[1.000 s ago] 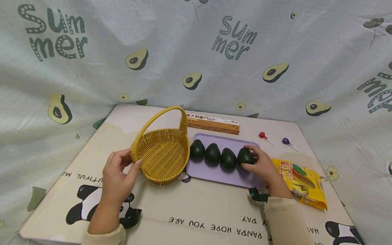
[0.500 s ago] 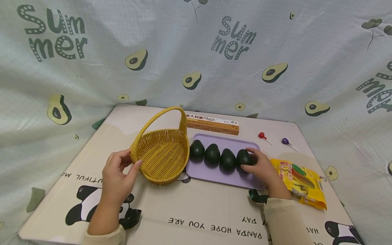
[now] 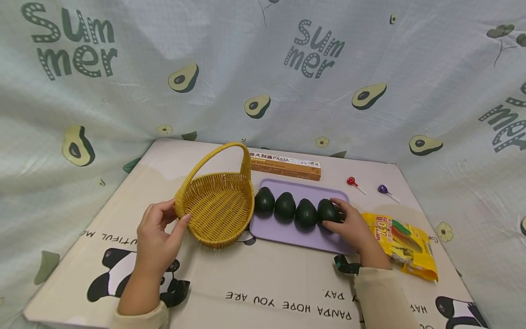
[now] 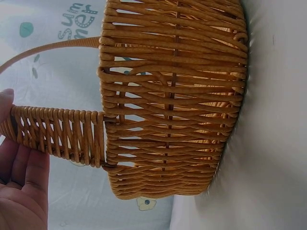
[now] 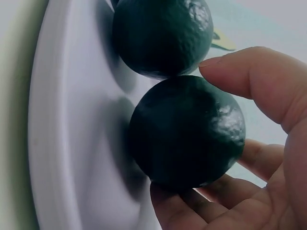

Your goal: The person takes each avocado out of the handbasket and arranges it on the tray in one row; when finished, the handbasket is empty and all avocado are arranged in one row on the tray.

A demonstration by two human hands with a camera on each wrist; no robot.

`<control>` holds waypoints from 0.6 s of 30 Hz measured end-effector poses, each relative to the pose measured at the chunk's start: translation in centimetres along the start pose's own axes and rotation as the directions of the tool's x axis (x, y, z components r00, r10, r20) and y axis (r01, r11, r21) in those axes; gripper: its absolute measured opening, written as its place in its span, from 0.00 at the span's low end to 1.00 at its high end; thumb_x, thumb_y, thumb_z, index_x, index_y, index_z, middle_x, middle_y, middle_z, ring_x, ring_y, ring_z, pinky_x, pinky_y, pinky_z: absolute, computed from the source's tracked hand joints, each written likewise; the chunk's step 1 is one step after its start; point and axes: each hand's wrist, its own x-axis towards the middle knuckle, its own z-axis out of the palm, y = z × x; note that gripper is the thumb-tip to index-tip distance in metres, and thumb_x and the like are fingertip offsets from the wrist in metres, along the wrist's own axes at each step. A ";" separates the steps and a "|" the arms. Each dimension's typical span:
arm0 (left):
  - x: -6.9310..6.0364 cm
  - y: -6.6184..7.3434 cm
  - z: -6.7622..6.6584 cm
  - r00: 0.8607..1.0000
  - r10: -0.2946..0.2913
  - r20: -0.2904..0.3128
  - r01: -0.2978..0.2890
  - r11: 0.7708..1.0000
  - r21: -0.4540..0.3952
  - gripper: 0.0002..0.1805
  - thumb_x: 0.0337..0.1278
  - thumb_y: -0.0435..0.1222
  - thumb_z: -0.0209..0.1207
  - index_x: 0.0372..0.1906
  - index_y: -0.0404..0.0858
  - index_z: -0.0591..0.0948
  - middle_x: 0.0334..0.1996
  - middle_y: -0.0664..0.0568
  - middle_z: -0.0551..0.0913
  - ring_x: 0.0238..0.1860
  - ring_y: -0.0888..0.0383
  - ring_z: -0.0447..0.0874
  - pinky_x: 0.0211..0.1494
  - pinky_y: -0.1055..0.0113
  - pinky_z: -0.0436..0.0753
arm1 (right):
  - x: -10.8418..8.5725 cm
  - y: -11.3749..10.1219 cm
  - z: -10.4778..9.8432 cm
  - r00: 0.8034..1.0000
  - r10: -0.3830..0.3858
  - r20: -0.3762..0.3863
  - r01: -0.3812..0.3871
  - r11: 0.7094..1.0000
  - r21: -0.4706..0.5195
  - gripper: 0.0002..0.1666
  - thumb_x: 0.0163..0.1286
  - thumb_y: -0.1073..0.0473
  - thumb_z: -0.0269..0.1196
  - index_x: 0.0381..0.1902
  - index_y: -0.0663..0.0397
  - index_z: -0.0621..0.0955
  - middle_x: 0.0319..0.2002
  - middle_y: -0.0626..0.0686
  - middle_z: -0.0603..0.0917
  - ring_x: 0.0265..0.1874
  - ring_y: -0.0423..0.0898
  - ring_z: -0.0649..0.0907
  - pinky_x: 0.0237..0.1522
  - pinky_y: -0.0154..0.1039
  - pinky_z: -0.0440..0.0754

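Observation:
In the head view, my left hand (image 3: 158, 233) pinches the foot of the handle of a yellow wicker basket (image 3: 218, 212). The left wrist view shows the handle's woven foot (image 4: 57, 134) between thumb and fingers, beside the basket's wall (image 4: 172, 96). On a lilac tray (image 3: 279, 236), several dark green avocados (image 3: 285, 208) stand in a row. My right hand (image 3: 353, 228) grips the rightmost avocado (image 3: 327, 211). Up close in the right wrist view, thumb and fingers lie around this avocado (image 5: 187, 134), which touches its neighbour (image 5: 163, 38).
Behind the tray lies a pasta box (image 3: 285, 167). Red (image 3: 351, 181) and purple (image 3: 383, 188) lollipops lie to the right, beyond a yellow snack bag (image 3: 404, 244) near my right forearm. A patterned cloth (image 3: 230, 55) hangs around the table's back and sides.
The rightmost avocado has shifted very slightly left toward its neighbour, and my right fingers have moved a little on it. My left hand and the basket have stayed in place.

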 end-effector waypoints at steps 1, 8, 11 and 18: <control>0.0 0.0 0.0 1.000 -0.003 0.000 0.003 1.000 -0.002 0.24 0.54 0.23 0.71 0.57 0.29 0.78 0.47 0.44 0.79 0.48 0.73 0.78 0.56 0.88 0.77 | 0.0 0.0 0.0 1.000 -0.001 0.000 0.001 1.000 0.002 0.50 0.64 0.48 0.73 0.79 0.49 0.63 0.74 0.66 0.69 0.68 0.67 0.73 0.72 0.68 0.68; 0.0 0.0 0.2 1.000 -0.004 0.004 0.004 1.000 -0.014 0.25 0.54 0.23 0.71 0.57 0.29 0.78 0.47 0.44 0.79 0.48 0.73 0.78 0.56 0.88 0.77 | -0.6 0.0 -0.4 1.000 -0.018 -0.004 0.018 1.000 0.016 0.48 0.66 0.50 0.72 0.79 0.51 0.63 0.74 0.65 0.69 0.69 0.68 0.72 0.73 0.68 0.67; 0.0 0.0 0.3 1.000 0.003 0.006 -0.003 1.000 -0.014 0.25 0.54 0.23 0.71 0.57 0.29 0.78 0.47 0.44 0.79 0.48 0.73 0.78 0.56 0.88 0.77 | -1.0 -0.1 -0.8 0.999 -0.037 -0.012 0.037 0.999 0.018 0.48 0.67 0.51 0.71 0.79 0.53 0.63 0.74 0.66 0.69 0.69 0.68 0.73 0.72 0.68 0.68; 0.1 0.0 0.1 1.000 0.015 0.006 -0.015 1.000 0.020 0.24 0.54 0.23 0.71 0.57 0.29 0.78 0.47 0.43 0.79 0.49 0.73 0.77 0.57 0.89 0.76 | -1.6 -0.8 -1.5 0.998 -0.045 -0.032 0.046 0.999 0.024 0.47 0.69 0.51 0.70 0.79 0.54 0.62 0.75 0.66 0.67 0.71 0.69 0.71 0.72 0.65 0.70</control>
